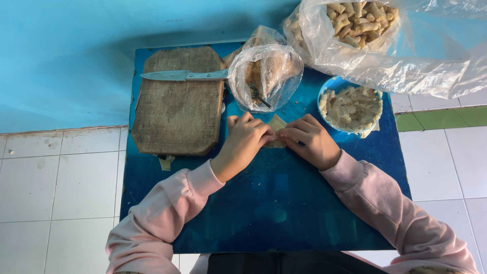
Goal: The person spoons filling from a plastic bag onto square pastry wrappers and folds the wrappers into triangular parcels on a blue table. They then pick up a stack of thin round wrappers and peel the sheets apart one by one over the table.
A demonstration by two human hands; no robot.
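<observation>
Both hands pinching a thin pale wrapper (277,123) at dead center of the blue surface (284,213): left hand (243,143) and right hand (307,142) fingertips closed on it. Filling bowl (351,109) at 2 o'clock, cutting board (177,101) with knife (185,75) at 10.

left hand (243,139) + right hand (309,141) pinch pale wrapper (277,123) | blue table (284,213) | filling bowl (351,107) beside right hand

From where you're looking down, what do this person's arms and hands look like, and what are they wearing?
Both arms are covered by long, loose sleeves of soft pale pink fabric, each ending in a ribbed cuff at the wrist. The left hand and right hand are bare: no gloves, and no rings, watch or bracelets that I can see. The sleeves are plain, with no visible pattern or markings.
</observation>
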